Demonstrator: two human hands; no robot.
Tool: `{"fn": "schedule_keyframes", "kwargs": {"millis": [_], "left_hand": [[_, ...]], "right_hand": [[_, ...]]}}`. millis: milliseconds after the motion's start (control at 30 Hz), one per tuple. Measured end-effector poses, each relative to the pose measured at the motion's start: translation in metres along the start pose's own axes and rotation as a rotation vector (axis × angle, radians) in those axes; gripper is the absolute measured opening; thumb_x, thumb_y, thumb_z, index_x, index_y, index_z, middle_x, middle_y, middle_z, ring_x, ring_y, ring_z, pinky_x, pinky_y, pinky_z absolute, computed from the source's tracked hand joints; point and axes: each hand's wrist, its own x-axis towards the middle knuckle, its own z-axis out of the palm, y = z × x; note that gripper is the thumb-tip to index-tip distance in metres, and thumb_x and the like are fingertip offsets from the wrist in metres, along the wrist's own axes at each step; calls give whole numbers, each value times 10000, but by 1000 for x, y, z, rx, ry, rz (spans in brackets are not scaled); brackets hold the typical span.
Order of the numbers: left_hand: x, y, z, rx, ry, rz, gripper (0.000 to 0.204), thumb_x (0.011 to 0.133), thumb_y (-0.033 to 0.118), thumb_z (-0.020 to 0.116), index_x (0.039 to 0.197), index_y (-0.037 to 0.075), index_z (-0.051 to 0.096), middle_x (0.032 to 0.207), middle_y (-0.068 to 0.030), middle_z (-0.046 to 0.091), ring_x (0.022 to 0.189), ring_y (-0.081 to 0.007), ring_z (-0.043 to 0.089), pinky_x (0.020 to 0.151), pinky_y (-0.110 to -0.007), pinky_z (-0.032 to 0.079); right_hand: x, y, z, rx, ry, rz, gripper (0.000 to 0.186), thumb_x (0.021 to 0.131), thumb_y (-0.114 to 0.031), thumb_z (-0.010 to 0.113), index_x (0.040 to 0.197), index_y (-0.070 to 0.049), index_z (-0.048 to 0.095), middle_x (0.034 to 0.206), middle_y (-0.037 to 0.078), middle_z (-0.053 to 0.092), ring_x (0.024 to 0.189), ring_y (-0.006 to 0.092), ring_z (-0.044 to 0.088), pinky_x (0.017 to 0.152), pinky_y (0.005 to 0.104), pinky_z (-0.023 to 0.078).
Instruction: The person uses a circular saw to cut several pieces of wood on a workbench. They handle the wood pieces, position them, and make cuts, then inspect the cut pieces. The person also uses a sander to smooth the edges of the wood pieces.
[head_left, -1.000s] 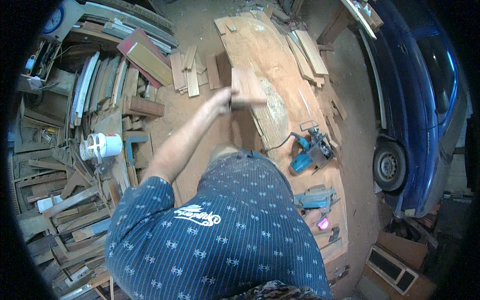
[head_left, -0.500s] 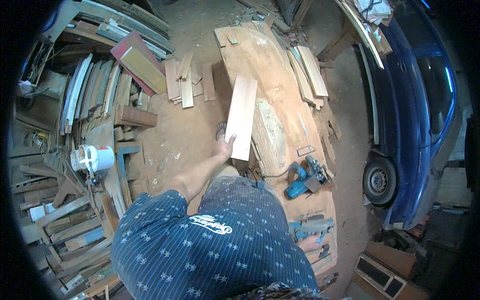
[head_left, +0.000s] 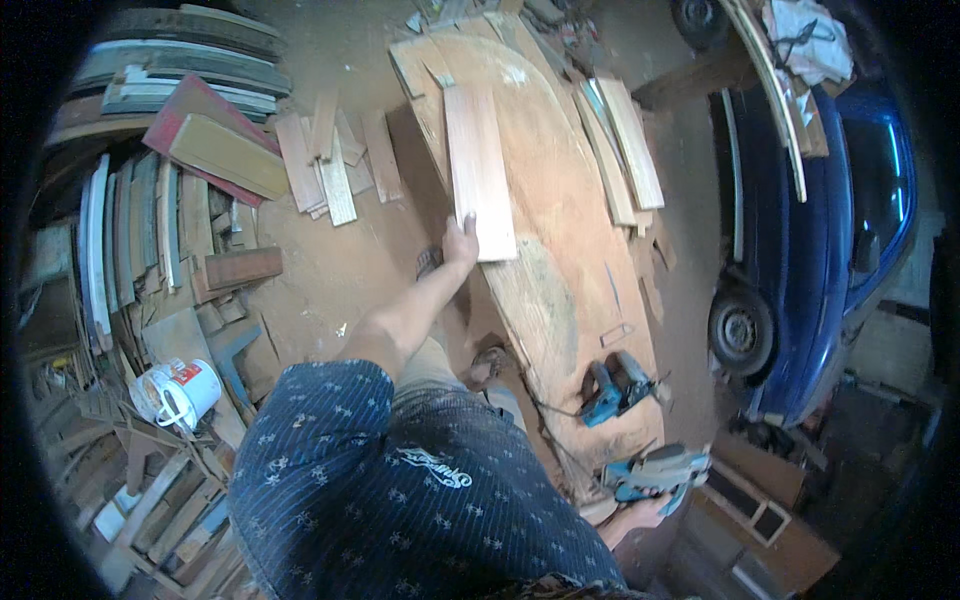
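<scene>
A pale, planed wooden board [head_left: 480,165] extends along the left side of a long wooden workbench [head_left: 560,190]. My left hand [head_left: 460,242] grips its near left edge, thumb on top and the other fingers hidden below. Whether the board rests fully on the bench I cannot tell. At the near end of the bench, low on the right, my right hand [head_left: 648,513] is closed on a teal-and-grey power tool [head_left: 655,470]. A second power tool, teal and black with a cord [head_left: 615,390], sits on the bench just beyond it.
More planks [head_left: 620,150] lie along the bench's right side. Loose boards [head_left: 340,160] and a white bucket [head_left: 188,392] stand to the left, near stacked timber [head_left: 140,220]. A blue car [head_left: 815,270] is on the right. A foot shows beside the bench.
My left hand has carried the board forward over the bench's left side. The power tool in my right hand has moved rightward, off its former spot. The whole view has shifted.
</scene>
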Motion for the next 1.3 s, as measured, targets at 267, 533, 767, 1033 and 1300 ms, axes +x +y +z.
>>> {"fn": "schedule_keyframes", "kwargs": {"millis": [267,533,767,1033,1300], "left_hand": [[5,-13,34,317,-130,26,695,966,349,626,1537,19,405,1388,-334,504,1311,-484,496,1151,-478,365],[30,-160,21,-35,-65,38,573,999,360,598,1446,7,529,1344,-254,623,1271,-395,589,1114,-454,427],[-27,-289,-55,241,-29,67,536,958,367,647,1319,-28,622,1303,-282,634,1251,-415,573,1103,-433,438],[-79,-270,-93,402,-201,-227,513,970,372,627,1334,10,619,1331,-254,620,1261,-384,583,1078,-428,467],[-30,-183,-42,174,-307,-53,514,999,431,605,1331,40,628,1222,-207,715,1110,-377,692,982,-437,526]], "right_hand": [[-59,-132,82,154,-555,-32,385,944,-225,634,1237,19,579,846,52,582,678,145,548,578,295,461],[-120,-61,239,37,-1115,420,559,1063,-528,456,1180,-5,617,762,59,632,638,169,610,599,322,510],[-177,91,320,-304,-1379,-183,375,1067,-393,566,1062,-30,660,733,19,622,592,101,570,531,276,469],[-224,105,387,-206,-1521,-191,405,1067,-399,553,1002,-14,662,700,19,598,594,101,557,549,273,445],[-271,92,520,-93,-1491,-226,429,1062,-437,558,919,-40,636,688,25,608,583,105,573,534,272,459]]}}
